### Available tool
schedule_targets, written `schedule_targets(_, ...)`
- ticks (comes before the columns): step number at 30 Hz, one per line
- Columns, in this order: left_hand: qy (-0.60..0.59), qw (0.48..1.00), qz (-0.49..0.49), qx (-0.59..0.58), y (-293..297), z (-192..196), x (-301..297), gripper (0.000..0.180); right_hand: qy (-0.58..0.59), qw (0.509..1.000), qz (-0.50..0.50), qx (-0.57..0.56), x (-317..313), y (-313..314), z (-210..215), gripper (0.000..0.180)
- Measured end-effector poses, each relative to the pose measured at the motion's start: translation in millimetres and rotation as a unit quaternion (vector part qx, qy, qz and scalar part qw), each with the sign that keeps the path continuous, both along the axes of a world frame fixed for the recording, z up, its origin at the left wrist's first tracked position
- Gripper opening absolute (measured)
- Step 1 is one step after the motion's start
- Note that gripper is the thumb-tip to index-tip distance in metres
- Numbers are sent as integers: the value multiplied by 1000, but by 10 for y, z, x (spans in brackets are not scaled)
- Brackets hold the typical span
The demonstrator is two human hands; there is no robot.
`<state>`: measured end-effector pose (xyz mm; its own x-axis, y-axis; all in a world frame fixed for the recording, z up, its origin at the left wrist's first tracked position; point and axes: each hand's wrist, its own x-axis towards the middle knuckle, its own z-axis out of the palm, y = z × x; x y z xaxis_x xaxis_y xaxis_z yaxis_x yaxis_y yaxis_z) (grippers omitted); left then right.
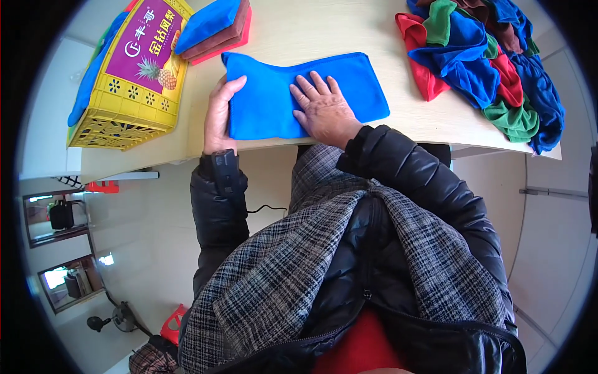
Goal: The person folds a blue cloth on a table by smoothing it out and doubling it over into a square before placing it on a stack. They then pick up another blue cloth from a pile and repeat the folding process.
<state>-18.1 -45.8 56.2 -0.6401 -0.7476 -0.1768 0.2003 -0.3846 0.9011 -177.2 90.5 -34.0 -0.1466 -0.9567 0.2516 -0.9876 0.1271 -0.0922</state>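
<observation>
A blue cloth (pixel 261 103), folded into a long strip, lies across the table's front edge area. At its left end my left hand (pixel 219 112) pinches the edge, thumb on top and the other fingers hidden behind or under it. My right hand (pixel 327 111) rests flat on the middle of the cloth, fingers spread. The cloth's upper left corner is slightly raised. Behind it to the left stands a neat stack of folded cloths (pixel 215 31), blue, brown and red.
A yellow plastic crate (pixel 134 115) with a purple printed panel stands at the table's left, cloths showing over its far side. Loose blue, red, green and brown cloths (pixel 461 68) are heaped at the right, some hanging over the front edge. The table (pixel 324 31) is pale wood.
</observation>
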Motion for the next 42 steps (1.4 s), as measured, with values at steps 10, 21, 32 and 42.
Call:
schedule_targets(10, -68, 970, -131, -192, 53, 107, -786, 21, -88, 990, 101, -49, 32, 496, 67, 56)
schedule_targets(21, -307, 773, -100, -546, 538, -651, -1853, 21, -50, 984, 165, 47, -97, 1001, 223, 32)
schedule_targets(32, -232, 879, -137, -394, 694, -149, -1651, 34, -36, 988, 148, -17, -145, 1019, -29, 46)
schedule_targets(42, -206, 684, -71, -696, 423, -835, -794, 43, -53, 989, 136, -28, -123, 946, -53, 71)
